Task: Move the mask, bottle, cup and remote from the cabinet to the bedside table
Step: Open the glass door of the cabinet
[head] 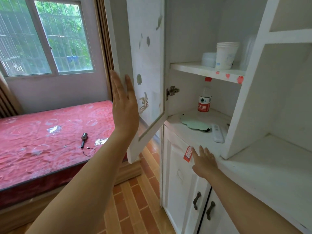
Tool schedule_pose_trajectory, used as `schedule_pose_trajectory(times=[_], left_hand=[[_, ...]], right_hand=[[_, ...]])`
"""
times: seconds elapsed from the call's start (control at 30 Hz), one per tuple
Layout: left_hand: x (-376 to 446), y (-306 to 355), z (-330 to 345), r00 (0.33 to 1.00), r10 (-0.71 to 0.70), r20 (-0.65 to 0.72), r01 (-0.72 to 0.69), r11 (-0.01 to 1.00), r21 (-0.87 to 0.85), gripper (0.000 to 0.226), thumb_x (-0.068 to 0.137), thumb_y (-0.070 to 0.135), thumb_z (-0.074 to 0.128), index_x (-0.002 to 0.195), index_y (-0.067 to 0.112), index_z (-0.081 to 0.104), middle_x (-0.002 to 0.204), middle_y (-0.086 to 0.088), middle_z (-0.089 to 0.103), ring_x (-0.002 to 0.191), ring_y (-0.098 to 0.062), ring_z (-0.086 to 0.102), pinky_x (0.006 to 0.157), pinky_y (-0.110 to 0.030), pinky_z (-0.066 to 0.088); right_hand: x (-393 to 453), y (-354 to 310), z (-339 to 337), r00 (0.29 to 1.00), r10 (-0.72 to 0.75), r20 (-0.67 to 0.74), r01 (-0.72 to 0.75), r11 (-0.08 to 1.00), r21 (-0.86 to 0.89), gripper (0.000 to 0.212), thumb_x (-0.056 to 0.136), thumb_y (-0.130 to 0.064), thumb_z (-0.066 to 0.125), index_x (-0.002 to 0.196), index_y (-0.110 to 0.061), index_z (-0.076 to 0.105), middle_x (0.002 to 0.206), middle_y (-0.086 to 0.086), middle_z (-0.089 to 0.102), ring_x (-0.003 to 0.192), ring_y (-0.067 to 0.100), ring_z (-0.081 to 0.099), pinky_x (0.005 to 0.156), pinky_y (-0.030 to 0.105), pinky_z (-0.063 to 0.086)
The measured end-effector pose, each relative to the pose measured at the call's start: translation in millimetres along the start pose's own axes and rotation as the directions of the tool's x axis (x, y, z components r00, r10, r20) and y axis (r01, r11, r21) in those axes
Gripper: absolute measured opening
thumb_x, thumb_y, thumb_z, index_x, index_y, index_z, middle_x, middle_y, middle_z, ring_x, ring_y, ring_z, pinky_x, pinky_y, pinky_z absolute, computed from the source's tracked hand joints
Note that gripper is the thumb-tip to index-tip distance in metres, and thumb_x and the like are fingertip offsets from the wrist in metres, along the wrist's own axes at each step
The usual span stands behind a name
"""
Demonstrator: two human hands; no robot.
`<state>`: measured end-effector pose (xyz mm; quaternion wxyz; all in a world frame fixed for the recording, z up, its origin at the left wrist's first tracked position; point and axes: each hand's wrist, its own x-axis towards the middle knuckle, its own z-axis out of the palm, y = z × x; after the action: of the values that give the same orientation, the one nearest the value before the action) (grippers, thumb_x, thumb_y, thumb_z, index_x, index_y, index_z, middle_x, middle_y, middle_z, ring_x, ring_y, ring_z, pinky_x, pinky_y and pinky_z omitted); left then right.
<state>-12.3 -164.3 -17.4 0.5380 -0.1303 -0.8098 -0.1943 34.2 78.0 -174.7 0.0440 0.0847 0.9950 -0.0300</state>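
Inside the open white cabinet [199,137], a pale green mask [194,124] lies flat on the lower shelf with a white remote [218,133] just beside it to the right and a red-labelled bottle [204,100] standing behind. On the shelf above sits a stack of paper cups [225,55]. The left hand [125,102] is raised, fingers straight and spread, flat against the edge of the open cabinet door [146,65], gripping nothing. The right hand [203,162] rests empty, fingers extended, at the front edge of the lower shelf, near a red sticker [187,154]. A red bed [50,137] lies to the left.
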Motion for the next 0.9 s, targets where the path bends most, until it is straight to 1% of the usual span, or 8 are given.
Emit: schedule_pose_trajectory(times=[0.1, 0.2, 0.33, 0.4, 0.5, 0.63, 0.77, 0.9], left_hand=[[3.2, -12.3, 6.5, 1.0, 0.024, -0.007, -0.024, 1.0, 0.009, 0.062, 0.082, -0.021, 0.041, 0.14, -0.007, 0.023, 0.143, -0.041, 0.017, 0.137, -0.048, 0.013, 0.082, -0.044, 0.055], [5.4, -28.5, 12.6, 0.998, 0.059, -0.023, -0.059, 0.998, 0.004, 0.058, 0.084, -0.02, 0.039, 0.139, -0.007, 0.025, 0.141, -0.041, 0.02, 0.137, -0.047, 0.012, 0.083, -0.044, 0.055], [10.5, -53.7, 17.1, 0.999, 0.041, -0.009, -0.041, 0.999, -0.004, 0.059, 0.084, -0.016, 0.039, 0.14, -0.005, 0.024, 0.144, -0.038, 0.018, 0.139, -0.044, 0.009, 0.084, -0.041, 0.055], [14.3, -67.6, 18.7, 1.0, 0.018, -0.005, -0.018, 1.0, 0.007, 0.057, 0.087, -0.013, 0.035, 0.142, -0.003, 0.021, 0.146, -0.036, 0.015, 0.139, -0.043, 0.008, 0.09, -0.046, 0.051], [19.4, -85.8, 24.8, 0.999, -0.01, -0.031, 0.012, 0.999, 0.051, 0.053, 0.089, -0.003, 0.029, 0.142, -0.003, 0.021, 0.146, -0.036, 0.016, 0.138, -0.046, 0.012, 0.108, -0.05, 0.033], [26.7, -101.7, 41.9, 0.995, -0.048, -0.084, 0.056, 0.994, 0.089, 0.062, 0.085, -0.005, 0.045, 0.142, -0.002, 0.021, 0.145, -0.037, 0.017, 0.137, -0.046, 0.015, 0.11, -0.044, 0.029], [32.4, -113.2, 54.8, 0.988, -0.091, -0.127, 0.107, 0.986, 0.125, 0.065, 0.081, -0.014, 0.043, 0.142, -0.002, 0.021, 0.145, -0.036, 0.019, 0.137, -0.046, 0.016, 0.112, -0.042, 0.021], [36.1, -127.0, 60.9, 0.986, -0.129, -0.11, 0.142, 0.983, 0.119, 0.065, 0.082, -0.015, 0.039, 0.142, -0.003, 0.019, 0.145, -0.036, 0.018, 0.138, -0.045, 0.015, 0.112, -0.044, 0.025]], right_hand=[[6.7, -8.2, -0.9, 1.0, 0.005, -0.008, -0.005, 1.0, -0.018, 0.07, 0.091, -0.022, 0.042, 0.145, -0.026, -0.002, 0.156, 0.014, -0.003, 0.143, 0.035, -0.002, 0.116, 0.046, 0.007], [14.7, -16.8, -2.9, 1.0, 0.026, -0.001, -0.026, 0.999, -0.02, 0.069, 0.092, -0.023, 0.042, 0.146, -0.027, -0.002, 0.156, 0.013, -0.002, 0.142, 0.035, -0.001, 0.115, 0.046, 0.009], [25.8, -27.0, -2.5, 0.999, 0.044, 0.009, -0.043, 0.998, -0.041, 0.068, 0.093, -0.025, 0.041, 0.146, -0.027, -0.002, 0.156, 0.012, -0.003, 0.142, 0.036, -0.001, 0.115, 0.047, 0.009], [32.3, -33.0, -2.1, 0.998, 0.053, 0.015, -0.052, 0.997, -0.053, 0.064, 0.094, -0.024, 0.036, 0.146, -0.026, -0.002, 0.156, 0.011, -0.005, 0.142, 0.036, -0.002, 0.115, 0.047, 0.008], [43.8, -41.2, -3.5, 0.999, 0.053, 0.003, -0.053, 0.996, -0.066, 0.063, 0.094, -0.019, 0.033, 0.146, -0.025, -0.003, 0.156, 0.012, -0.006, 0.142, 0.036, -0.002, 0.116, 0.047, 0.008], [54.4, -46.3, 2.1, 0.996, 0.076, -0.045, -0.08, 0.992, -0.095, 0.064, 0.093, -0.019, 0.035, 0.146, -0.025, -0.001, 0.155, 0.016, -0.002, 0.142, 0.036, -0.001, 0.116, 0.047, 0.008], [56.8, -52.2, 11.0, 0.992, 0.089, -0.086, -0.102, 0.98, -0.171, 0.066, 0.092, -0.025, 0.038, 0.146, -0.023, -0.002, 0.154, 0.02, -0.005, 0.141, 0.04, -0.003, 0.115, 0.05, 0.007], [58.6, -57.1, 9.7, 0.992, 0.117, -0.055, -0.125, 0.978, -0.167, 0.069, 0.091, -0.027, 0.041, 0.145, -0.025, -0.002, 0.154, 0.021, -0.006, 0.14, 0.042, -0.004, 0.114, 0.052, 0.005]])
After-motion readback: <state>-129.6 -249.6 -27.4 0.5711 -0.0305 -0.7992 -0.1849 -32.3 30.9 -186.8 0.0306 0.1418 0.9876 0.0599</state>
